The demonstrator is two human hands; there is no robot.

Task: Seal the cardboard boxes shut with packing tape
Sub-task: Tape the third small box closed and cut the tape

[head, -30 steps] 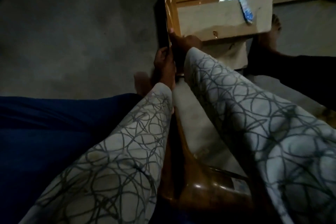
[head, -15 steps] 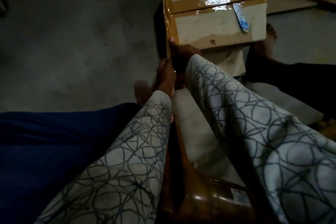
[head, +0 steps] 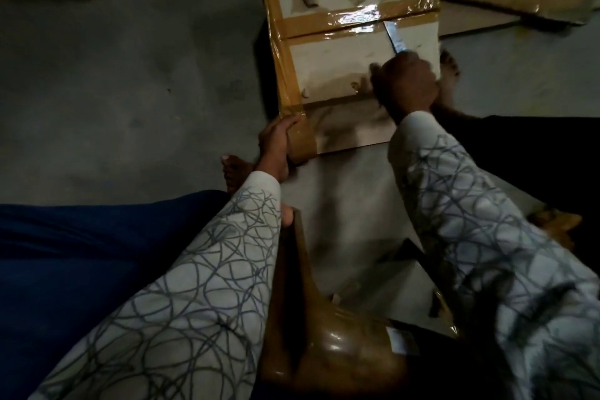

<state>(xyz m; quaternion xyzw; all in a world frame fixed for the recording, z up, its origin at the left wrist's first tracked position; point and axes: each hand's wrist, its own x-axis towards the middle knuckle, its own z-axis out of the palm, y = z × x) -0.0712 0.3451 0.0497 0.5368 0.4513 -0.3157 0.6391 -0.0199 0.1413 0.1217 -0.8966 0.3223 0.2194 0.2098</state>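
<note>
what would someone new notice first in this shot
The cardboard box on the floor at top centre, banded with shiny brown packing tape, draws the eye first. At its near left corner the left hand holds a tape roll. On its right side the blurred right hand covers the handle end of a cutter; whether it holds it is unclear.

Cardboard box [head: 341,58] stands on the floor ahead of me, top flaps closed. Glossy brown packing tape [head: 344,18] covers the centre seam and is wrinkled at its right end. A second strip follows the left edge and turns down over the near corner, where my left hand [head: 276,143] lies against it.
</note>
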